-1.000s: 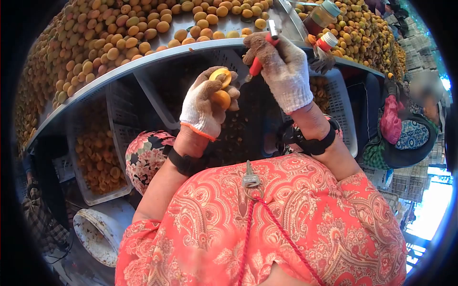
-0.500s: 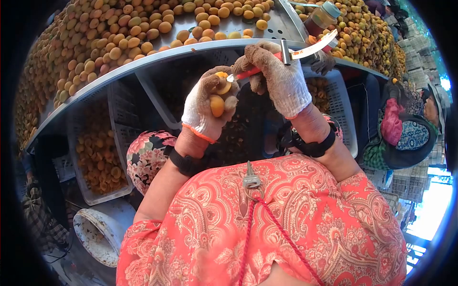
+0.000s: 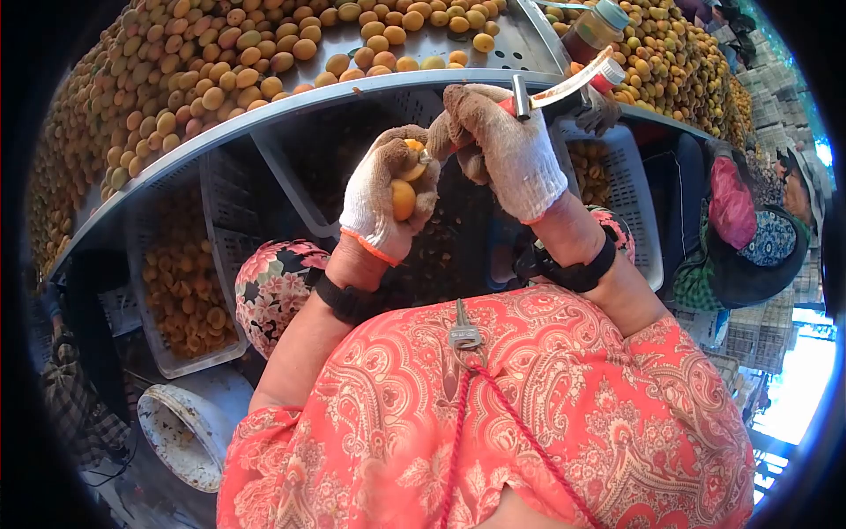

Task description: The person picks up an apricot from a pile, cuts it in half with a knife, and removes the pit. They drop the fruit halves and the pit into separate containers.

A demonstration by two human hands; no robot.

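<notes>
My left hand [image 3: 372, 196], in a stained white and brown work glove, is closed around apricots. One apricot [image 3: 404, 200] sits in the palm; above it, a second, cut-looking apricot [image 3: 412, 164] is held near the fingertips. My right hand [image 3: 515, 154], gloved alike, grips a red-handled knife [image 3: 564, 89]. Its curved metal blade sticks out to the upper right past a short metal crosspiece. The knife's other end points at the upper apricot, and the fingers mostly cover it. Both hands are close together, just below the metal table rim [image 3: 352, 88].
Whole apricots [image 3: 211, 97] are heaped on the metal table. Below stand a crate [image 3: 189, 353] of apricot halves, another crate [image 3: 639, 203] and a white bucket [image 3: 163, 394]. A jar [image 3: 595, 31] stands at the divider. A co-worker [image 3: 749, 238] sits at right; a gloved hand [image 3: 599, 115] is nearby.
My right hand has shifted slightly left and the knife's near tip has come closer to the upper apricot. The co-worker's pink sleeve at right has moved.
</notes>
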